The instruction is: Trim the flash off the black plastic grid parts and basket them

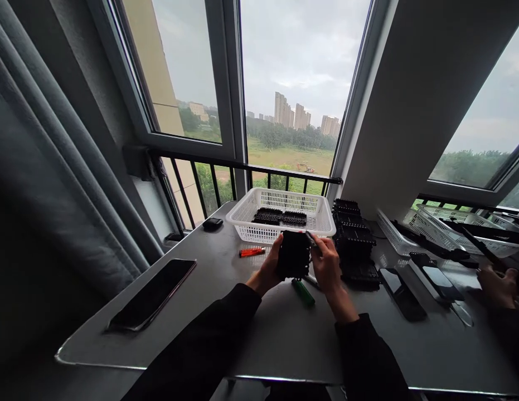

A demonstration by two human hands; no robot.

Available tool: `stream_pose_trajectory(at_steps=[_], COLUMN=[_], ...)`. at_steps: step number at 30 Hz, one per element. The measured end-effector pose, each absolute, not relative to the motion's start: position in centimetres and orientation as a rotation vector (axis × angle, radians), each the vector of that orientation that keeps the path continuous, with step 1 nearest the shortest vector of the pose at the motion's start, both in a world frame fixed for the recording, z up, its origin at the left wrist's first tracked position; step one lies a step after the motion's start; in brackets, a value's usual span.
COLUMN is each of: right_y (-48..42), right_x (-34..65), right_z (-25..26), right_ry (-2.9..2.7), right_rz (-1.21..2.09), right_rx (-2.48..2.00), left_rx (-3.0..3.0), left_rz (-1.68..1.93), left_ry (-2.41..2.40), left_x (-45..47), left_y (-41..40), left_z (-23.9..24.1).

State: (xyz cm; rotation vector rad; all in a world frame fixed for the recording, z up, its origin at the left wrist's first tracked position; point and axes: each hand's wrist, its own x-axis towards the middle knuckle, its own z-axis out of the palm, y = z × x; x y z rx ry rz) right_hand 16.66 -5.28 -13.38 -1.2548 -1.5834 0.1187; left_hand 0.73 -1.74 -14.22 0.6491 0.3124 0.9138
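My left hand (268,266) grips a black rectangular plastic part (293,255) with toothed edges by its left side, holding it up over the table. My right hand (327,264) is closed at the part's upper right edge, its fingers around a thin, small thing that is too dark to make out. Under the part, a green lighter-like object (303,293) lies on the table. To the left rests a red-orange lighter-like object (251,252). Just beyond my hands stands a white perforated basket (241,230) with several similar black parts (280,216) inside.
Stacked black parts (354,239) stand right of the basket. A large dark phone (154,295) lies at left, a small black case (212,224) behind it. More phones (403,294) and white baskets (397,231) are at right, near another person's hand (498,285).
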Motion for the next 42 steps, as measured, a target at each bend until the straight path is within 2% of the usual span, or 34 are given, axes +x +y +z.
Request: stream_pose_trajectory(at_steps=[10,16,19,30,36,42], right_y=[-6.5,-6.8,-6.6,-6.9,-6.9,-6.6], right_x=[16.0,16.3,16.1,15.8,16.2,15.5], right_z=[-15.9,-15.6,-14.9,-16.4,-15.3,-15.2], right_ry=[-1.956,-1.56,-1.537,-1.851,-1.606,-1.709], right_rz=[0.074,-0.046,-0.073,0.149,-0.085,-0.143], right_rx=[-1.125,-1.153,-1.178,-1.076,-1.149,-1.315], left_rx=[0.571,0.629,0.671,0.593,0.706,0.82], left_rz=[1.158,1.053,0.97,1.134,1.066,1.03], left_ry=[0.32,0.323,0.393,0.345,0.407,0.495], left_x=[-1.0,-1.1,-0.1,-0.7,0.2,2.1], left_y=[-1.2,-0.7,-1.4,-1.2,-1.5,-2.6], left_z=[-12.1,-13.0,-13.5,-12.8,-13.8,-15.2])
